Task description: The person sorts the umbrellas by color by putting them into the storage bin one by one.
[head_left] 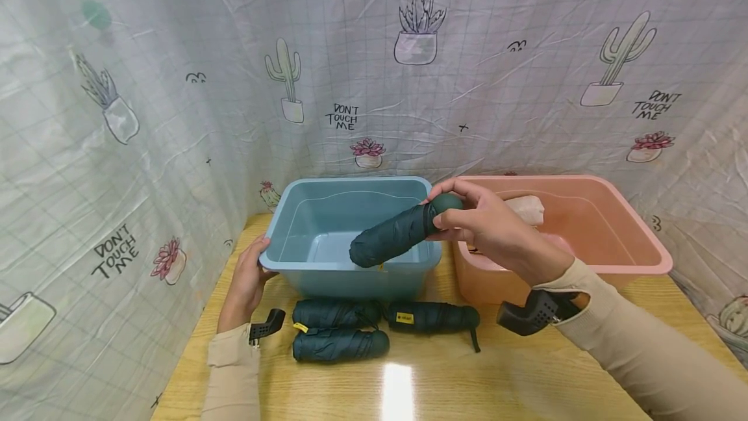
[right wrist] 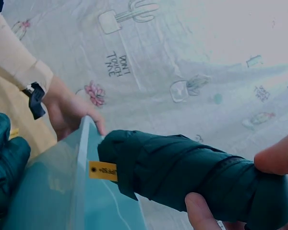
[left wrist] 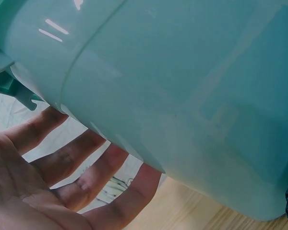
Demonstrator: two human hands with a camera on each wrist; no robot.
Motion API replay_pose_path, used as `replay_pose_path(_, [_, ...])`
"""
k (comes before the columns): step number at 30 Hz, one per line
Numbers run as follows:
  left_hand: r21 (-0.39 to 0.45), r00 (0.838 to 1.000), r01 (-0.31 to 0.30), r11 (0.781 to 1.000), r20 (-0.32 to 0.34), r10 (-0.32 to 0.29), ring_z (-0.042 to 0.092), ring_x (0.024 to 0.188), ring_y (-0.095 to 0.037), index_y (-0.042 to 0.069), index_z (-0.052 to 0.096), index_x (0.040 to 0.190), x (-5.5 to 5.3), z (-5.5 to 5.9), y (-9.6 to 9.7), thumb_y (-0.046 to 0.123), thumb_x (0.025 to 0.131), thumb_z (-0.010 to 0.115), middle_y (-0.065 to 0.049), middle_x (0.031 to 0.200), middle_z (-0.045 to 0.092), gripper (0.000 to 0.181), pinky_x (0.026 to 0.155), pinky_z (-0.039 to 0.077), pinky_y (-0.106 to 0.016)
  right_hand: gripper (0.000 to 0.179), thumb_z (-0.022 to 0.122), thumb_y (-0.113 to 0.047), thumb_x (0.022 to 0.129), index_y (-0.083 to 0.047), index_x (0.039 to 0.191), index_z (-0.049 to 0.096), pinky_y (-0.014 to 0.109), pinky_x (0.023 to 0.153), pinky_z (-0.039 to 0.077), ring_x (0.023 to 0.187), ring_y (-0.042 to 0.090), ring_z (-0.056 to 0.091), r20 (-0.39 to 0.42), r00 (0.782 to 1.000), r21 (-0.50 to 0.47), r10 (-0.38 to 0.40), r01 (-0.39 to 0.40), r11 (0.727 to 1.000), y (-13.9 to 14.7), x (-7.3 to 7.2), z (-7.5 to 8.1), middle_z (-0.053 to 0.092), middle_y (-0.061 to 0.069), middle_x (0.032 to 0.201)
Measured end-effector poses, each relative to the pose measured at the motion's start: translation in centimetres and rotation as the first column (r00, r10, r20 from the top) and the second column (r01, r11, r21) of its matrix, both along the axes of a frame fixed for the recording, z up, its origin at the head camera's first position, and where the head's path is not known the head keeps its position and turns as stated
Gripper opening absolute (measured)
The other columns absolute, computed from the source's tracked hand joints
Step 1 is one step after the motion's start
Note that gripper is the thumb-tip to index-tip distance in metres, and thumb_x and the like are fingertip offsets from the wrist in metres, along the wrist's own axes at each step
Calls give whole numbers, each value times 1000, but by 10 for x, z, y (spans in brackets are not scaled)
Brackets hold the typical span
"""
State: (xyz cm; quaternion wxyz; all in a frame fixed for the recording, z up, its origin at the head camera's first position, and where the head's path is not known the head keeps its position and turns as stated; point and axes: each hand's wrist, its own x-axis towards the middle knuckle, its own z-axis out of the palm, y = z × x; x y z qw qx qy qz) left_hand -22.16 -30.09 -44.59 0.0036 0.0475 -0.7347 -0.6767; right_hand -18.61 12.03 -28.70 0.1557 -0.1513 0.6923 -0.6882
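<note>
Slanting over the near right part of the blue bin, the held umbrella is folded and dark teal, its free end toward 8 o'clock and its rounded handle toward 2. Its yellow tag hangs from the free end; we can't make out whether the cloth touches the bin's front rim. The right hand reaches in from 4 o'clock, its grip pinching the handle end between thumb and fingers, presumably because that end is firm and leaves the soft length free to angle over the bin. At the bin's 8 o'clock corner the left hand has its grip spread, fingers against the outside of the wall; we take this as steadying the bin.

On the surface just in front, at 6 o'clock from the bin, we see the upper umbrella and the lower umbrella side by side, with the right umbrella at 5 o'clock, likely placed within easy reach. At 3 o'clock stands the peach bin, with a pale bundle inside. Behind all this, toward 12, hangs a cactus-print curtain.
</note>
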Motion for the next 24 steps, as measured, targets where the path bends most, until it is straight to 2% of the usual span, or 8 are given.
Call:
replay_pose_path(2, [-3, 1000, -2, 1000, -1, 2, 57, 120, -21, 11, 44, 154, 0, 1, 0, 46, 109, 36, -7, 140, 54, 58, 98, 45, -44, 32, 58, 3, 92, -3, 123, 54, 38, 95, 58, 116, 27, 64, 8, 1000, -3, -4, 4, 1000, -5, -5, 3, 42, 17, 136])
replay_pose_path(7, [1, 1000, -3, 1000, -15, 3, 60, 108, -10, 10, 46, 153, 0, 1, 0, 43, 110, 37, 2, 128, 59, 55, 96, 46, -42, 35, 58, 5, 91, 0, 125, 52, 44, 97, 57, 125, 29, 50, 37, 999, -29, -18, 19, 999, -21, -20, 13, 41, 14, 136])
replay_pose_path(12, [2, 1000, -11, 1000, -19, 11, 61, 110, -12, 8, 44, 153, 0, -2, -1, 45, 109, 37, -6, 136, 56, 58, 98, 45, -47, 35, 58, 3, 92, -1, 126, 52, 44, 97, 58, 131, 29, 48, 61, 998, -29, -28, 30, 999, -39, -37, 20, 40, 11, 139])
replay_pose_path(17, [-2, 1000, -7, 1000, -24, 7, 62, 109, -9, 7, 43, 153, 0, -2, -1, 45, 109, 37, -11, 140, 53, 59, 97, 45, -47, 32, 59, 3, 91, -4, 122, 57, 48, 97, 57, 126, 33, 53, 77, 996, -34, -45, 48, 998, -58, -56, 20, 43, 13, 139])
replay_pose_path(24, [-7, 1000, -6, 1000, -24, 6, 60, 114, -16, 9, 44, 154, -2, -2, -1, 45, 109, 38, -7, 139, 54, 58, 98, 46, -47, 29, 61, 2, 91, -6, 119, 59, 50, 97, 57, 129, 31, 51, 78, 995, 15, -58, 57, 998, -78, -87, 7, 44, 14, 142])
